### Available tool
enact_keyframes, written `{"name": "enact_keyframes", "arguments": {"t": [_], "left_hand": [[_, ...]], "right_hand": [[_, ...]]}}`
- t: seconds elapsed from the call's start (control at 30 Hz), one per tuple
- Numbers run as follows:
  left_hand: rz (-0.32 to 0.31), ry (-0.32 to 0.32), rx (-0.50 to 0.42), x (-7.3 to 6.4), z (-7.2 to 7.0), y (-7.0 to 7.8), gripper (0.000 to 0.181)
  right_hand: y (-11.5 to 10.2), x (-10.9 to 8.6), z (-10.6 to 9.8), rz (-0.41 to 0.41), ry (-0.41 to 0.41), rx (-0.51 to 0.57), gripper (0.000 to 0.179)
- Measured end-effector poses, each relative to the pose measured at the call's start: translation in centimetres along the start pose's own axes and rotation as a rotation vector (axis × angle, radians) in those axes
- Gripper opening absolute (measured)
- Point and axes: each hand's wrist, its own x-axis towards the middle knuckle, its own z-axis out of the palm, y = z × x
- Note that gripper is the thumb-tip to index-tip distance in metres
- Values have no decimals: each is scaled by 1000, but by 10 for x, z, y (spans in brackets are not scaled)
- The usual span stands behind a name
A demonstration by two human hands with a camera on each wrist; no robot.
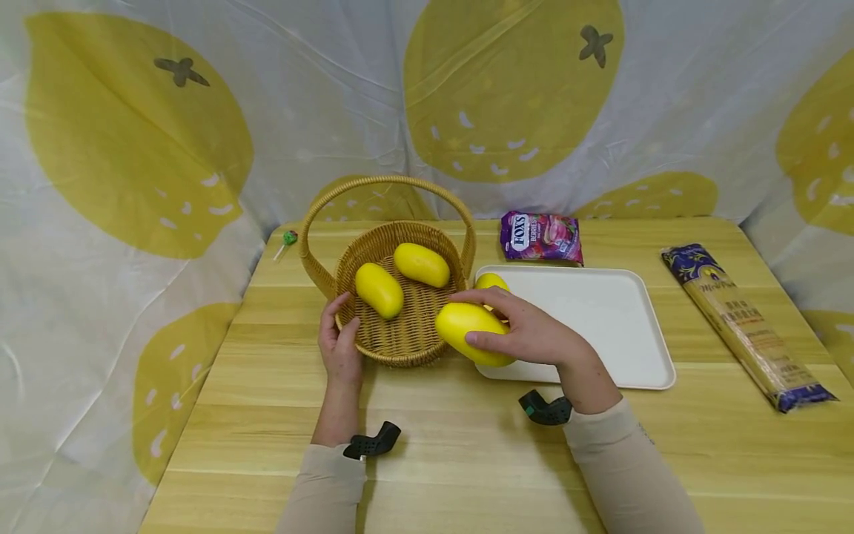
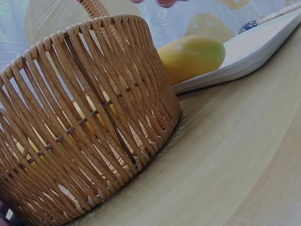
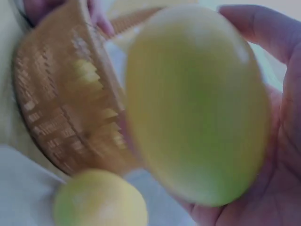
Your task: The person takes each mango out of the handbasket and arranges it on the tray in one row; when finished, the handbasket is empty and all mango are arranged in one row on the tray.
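My right hand [image 1: 527,326] grips a yellow mango [image 1: 467,330] between thumb and fingers, lifted over the left end of the white tray [image 1: 600,382]. In the right wrist view this mango [image 3: 197,103] shows a greenish tint and fills much of the picture. The left hand [image 1: 342,352] holds the near-left rim of a woven basket [image 1: 400,360] with a tall arched handle. Inside the basket lie two more mangoes, one on the left [image 1: 379,291] and one farther back [image 1: 422,265]. Another mango [image 1: 492,282] rests on the tray, partly hidden behind the right hand.
Behind the tray lies a purple candy bag [image 1: 542,237]. A long pack of noodles [image 1: 747,326] is on the table's right side. At the far left corner there is a small lollipop [image 1: 290,237]. A lemon-print curtain [image 1: 333,89] hangs around the wooden table [image 1: 454,460].
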Motion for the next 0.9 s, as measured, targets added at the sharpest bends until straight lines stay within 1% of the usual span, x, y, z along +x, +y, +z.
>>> {"name": "enact_keyframes", "arguments": {"t": [0.07,0.1,0.27,0.33,0.4,0.6,0.9], "left_hand": [[2,-1,2,0,0,0,42],[4,-2,4,0,1,0,42],[10,2,14,1,1,0,42],[12,3,16,0,1,0,42],[14,-1,17,0,0,-1,42],[14,-7,10,0,0,0,43],[13,0,3,0,0,2,42]], "right_hand": [[5,-5,-10,39,26,43,59],[8,-7,-14,64,51,52,59],[19,-15,-37,221,221,35,59],[24,-16,-43,282,270,33,61],[28,-17,-48,327,302,43,63],[41,-16,-54,419,353,23,67],[53,-13,-57,534,352,88,73]]}}
